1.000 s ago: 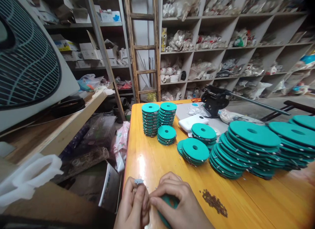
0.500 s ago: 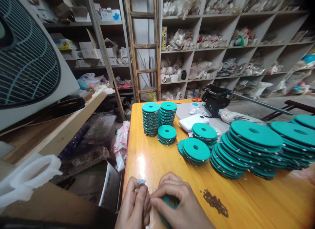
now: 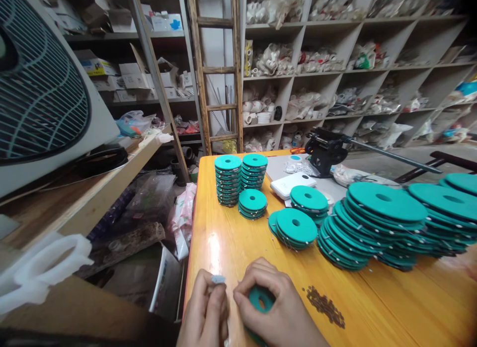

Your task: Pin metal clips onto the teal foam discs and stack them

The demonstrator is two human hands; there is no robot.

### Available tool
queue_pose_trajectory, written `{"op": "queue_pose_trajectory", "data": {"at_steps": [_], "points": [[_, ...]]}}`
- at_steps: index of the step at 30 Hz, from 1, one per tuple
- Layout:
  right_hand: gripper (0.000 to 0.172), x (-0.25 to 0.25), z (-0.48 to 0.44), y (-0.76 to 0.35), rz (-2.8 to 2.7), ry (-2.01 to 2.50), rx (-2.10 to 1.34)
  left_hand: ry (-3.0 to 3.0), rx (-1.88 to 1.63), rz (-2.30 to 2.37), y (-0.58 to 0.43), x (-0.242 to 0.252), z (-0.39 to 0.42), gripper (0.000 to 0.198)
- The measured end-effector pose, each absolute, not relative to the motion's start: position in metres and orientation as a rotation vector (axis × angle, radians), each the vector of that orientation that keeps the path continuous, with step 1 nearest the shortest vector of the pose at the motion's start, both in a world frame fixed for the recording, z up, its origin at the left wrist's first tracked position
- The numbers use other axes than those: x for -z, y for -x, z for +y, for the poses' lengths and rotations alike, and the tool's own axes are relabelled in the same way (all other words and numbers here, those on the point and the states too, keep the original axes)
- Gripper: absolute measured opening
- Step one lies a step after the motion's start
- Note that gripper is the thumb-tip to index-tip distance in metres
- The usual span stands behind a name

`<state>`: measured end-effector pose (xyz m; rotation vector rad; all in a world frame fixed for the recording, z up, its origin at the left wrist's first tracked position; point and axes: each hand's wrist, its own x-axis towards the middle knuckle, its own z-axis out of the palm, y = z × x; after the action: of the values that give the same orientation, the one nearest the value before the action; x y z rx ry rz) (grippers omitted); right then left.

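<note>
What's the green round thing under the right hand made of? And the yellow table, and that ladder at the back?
Green disc: maybe foam or rubber; it looks smooth and dull, but part is hidden by the hand.
Table: probably wood with shiny varnish, since it shows grain lines and a bright reflection.
Ladder: looks like wood, rough and worn, with patchy brown rails and rungs.

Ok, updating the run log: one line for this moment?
left hand: holding grey-blue piece | right hand: at green disc | brown bits: on table
</note>
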<state>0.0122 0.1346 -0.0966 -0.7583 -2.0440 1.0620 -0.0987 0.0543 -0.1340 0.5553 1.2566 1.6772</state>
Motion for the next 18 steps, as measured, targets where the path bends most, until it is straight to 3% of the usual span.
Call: {"op": "queue_pose_trajectory", "data": {"at_steps": [6,9,12,14,18], "points": [[0.018,0.099,0.134,-0.022,-2.158,0.749,-0.918,-0.384,-1.787,1.115,0.117,0.128,0.059,0.042],[0.014,0.104,0.136,-0.043,-2.340,0.754,-0.624,-0.396,-1.749,1.120,0.117,0.124,0.060,0.042],[0.036,0.116,0.135,-0.063,-2.591,0.686,-0.251,-0.416,-1.691,1.152,0.114,0.126,0.059,0.036],[0.042,0.124,0.133,-0.070,-2.690,0.618,-0.054,-0.388,-1.680,1.205,0.114,0.128,0.058,0.038],[0.032,0.107,0.134,-0.076,-2.657,0.604,-0.060,-0.412,-1.634,1.233,0.116,0.129,0.056,0.039]]}}
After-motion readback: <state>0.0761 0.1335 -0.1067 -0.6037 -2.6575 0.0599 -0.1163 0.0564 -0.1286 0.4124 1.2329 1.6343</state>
